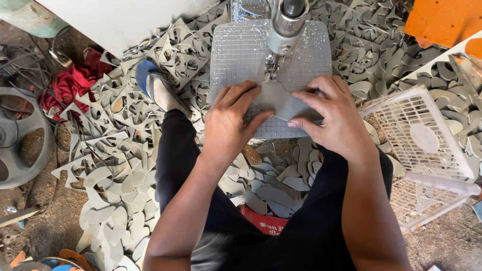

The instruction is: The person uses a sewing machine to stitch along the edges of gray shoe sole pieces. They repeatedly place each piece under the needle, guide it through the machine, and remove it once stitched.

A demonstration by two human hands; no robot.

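The dirt floor (35,226) is covered with grey cut-out scraps (125,165) and sole-shaped pieces (273,193). A square grey gridded counter (241,55) stands at centre top, with a metal machine head (287,22) above it. A white plastic basket (427,135) lies tilted at right, and an orange panel (444,17) sits at the top right corner. A red package (266,223) with white lettering lies between the legs. A grey sheet piece (278,100) rests flat on the counter below the machine head. The left hand (231,125) presses its near left edge, fingers extended. The right hand (331,118) pinches its right edge, fingers curled.
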